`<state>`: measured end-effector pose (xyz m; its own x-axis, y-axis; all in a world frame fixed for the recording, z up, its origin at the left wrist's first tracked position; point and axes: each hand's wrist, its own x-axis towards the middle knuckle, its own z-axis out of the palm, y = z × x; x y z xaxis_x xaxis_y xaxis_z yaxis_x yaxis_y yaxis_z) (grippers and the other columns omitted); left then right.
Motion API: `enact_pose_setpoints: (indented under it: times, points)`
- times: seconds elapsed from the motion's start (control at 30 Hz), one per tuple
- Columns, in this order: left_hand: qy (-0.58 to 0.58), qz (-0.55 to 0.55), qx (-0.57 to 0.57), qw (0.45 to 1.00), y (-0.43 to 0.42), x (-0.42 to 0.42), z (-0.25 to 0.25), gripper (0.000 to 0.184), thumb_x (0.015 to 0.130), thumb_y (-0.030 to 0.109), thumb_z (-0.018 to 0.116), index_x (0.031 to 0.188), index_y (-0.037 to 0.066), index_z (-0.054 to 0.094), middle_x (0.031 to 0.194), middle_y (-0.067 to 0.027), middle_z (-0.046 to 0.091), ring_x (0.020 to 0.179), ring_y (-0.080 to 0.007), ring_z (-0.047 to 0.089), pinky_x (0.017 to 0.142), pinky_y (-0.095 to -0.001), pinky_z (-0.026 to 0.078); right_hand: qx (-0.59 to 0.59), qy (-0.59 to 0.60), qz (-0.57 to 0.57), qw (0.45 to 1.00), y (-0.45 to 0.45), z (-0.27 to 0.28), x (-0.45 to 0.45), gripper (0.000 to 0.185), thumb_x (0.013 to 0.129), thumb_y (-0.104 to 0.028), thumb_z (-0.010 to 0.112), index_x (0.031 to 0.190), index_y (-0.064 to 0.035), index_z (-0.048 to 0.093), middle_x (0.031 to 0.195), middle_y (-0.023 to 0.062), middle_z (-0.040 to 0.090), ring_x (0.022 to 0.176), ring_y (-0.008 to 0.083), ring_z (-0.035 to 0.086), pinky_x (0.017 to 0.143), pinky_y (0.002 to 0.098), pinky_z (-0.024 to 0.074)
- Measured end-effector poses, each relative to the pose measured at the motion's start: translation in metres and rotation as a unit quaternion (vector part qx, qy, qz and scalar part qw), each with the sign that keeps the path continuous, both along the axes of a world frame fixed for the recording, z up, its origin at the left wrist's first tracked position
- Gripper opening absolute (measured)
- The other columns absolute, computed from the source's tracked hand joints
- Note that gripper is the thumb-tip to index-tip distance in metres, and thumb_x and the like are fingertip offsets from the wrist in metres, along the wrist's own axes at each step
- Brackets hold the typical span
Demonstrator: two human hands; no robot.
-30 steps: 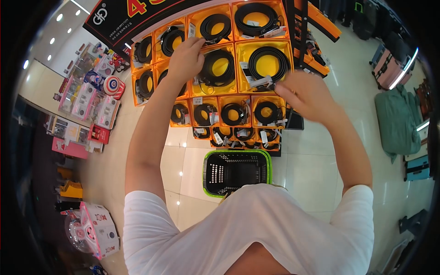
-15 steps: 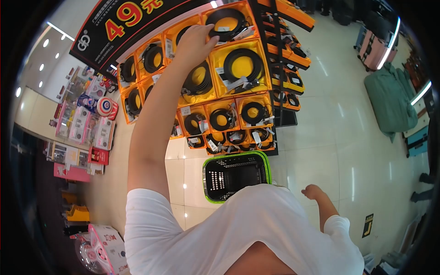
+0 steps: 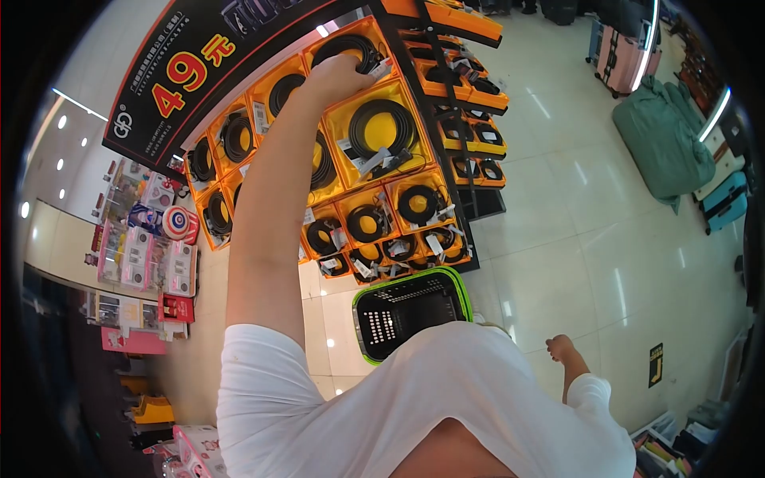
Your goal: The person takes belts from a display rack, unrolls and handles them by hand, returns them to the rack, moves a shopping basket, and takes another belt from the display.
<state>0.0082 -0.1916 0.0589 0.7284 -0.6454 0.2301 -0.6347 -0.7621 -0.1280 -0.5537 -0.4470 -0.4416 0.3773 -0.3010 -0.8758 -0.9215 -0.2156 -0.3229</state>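
Observation:
My left hand (image 3: 339, 78) reaches up to an orange box in the top row of the display. Its fingers are closed on the lower edge of the coiled black belt (image 3: 351, 46) lying in that box, partly hiding it. Just below sits another coiled black belt (image 3: 382, 127) with a tag and buckle in a yellow-lined box. My right hand (image 3: 562, 348) hangs low at my side, fingers curled in, with nothing visible in it. On the floor by my body stands a black shopping basket (image 3: 460, 291) with a green rim; my shirt covers part of it.
A black sign (image 3: 151, 119) reading 49元 tops the rack. More boxed belts fill a side rack (image 3: 478, 135). At right are a green covered bundle (image 3: 665, 143), a pink suitcase (image 3: 617, 60) and a blue suitcase (image 3: 725, 203). Toy boxes (image 3: 139, 255) stand at left.
The view has shifted, so the display sits farther left. My left hand's fingers, apart over the top box earlier, are now closed on the belt. My right hand still hangs at my side.

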Motion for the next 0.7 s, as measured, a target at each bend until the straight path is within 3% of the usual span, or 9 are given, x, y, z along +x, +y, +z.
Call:
enact_pose_setpoints:
  times: [0.2, 0.4, 0.57, 0.7]
  points:
    - [0.007, -0.004, 0.017, 1.000, 0.000, -0.003, 0.004, 0.046, 0.072, 0.040, 0.063, 0.093, 0.000, 0.065, 0.089, -0.0214, 0.065, 0.087, -0.0344, 0.063, 0.078, -0.0427, 0.048, 0.011, -0.021, 0.042, 0.999, 0.016, -0.001, 0.013, 0.027, 0.084, -0.019, 0.051, 0.074, 0.0040, 0.060, 0.066, 0.0127, 0.060, 0.051, 0.0231, 0.055, 0.047, 0.0353, 0.0473]
    - [0.018, -0.030, -0.062, 0.997, 0.012, -0.013, 0.010, 0.046, 0.072, 0.038, 0.062, 0.096, -0.002, 0.065, 0.088, -0.0228, 0.065, 0.085, -0.0343, 0.064, 0.075, -0.0422, 0.049, 0.004, -0.082, 0.075, 0.994, -0.003, -0.019, 0.008, 0.027, 0.085, -0.019, 0.051, 0.075, 0.0043, 0.060, 0.068, 0.0126, 0.061, 0.052, 0.0228, 0.056, 0.047, 0.0342, 0.0476]
    - [0.074, -0.033, -0.127, 0.989, 0.021, -0.015, 0.015, 0.047, 0.073, 0.037, 0.059, 0.099, -0.003, 0.065, 0.081, -0.0214, 0.065, 0.078, -0.0298, 0.066, 0.071, -0.0410, 0.050, 0.021, -0.042, -0.058, 0.997, -0.005, 0.012, 0.014, 0.024, 0.085, -0.017, 0.052, 0.075, 0.0051, 0.058, 0.064, 0.0125, 0.057, 0.050, 0.0217, 0.051, 0.045, 0.0335, 0.0441]
    - [0.052, -0.029, -0.090, 0.994, 0.027, -0.037, 0.029, 0.048, 0.074, 0.037, 0.060, 0.099, -0.003, 0.064, 0.080, -0.0202, 0.065, 0.076, -0.0279, 0.065, 0.071, -0.0397, 0.050, 0.058, -0.067, -0.106, 0.990, -0.004, 0.018, 0.025, 0.024, 0.085, -0.016, 0.053, 0.071, 0.0037, 0.055, 0.061, 0.0114, 0.053, 0.048, 0.0207, 0.049, 0.044, 0.0326, 0.0427]
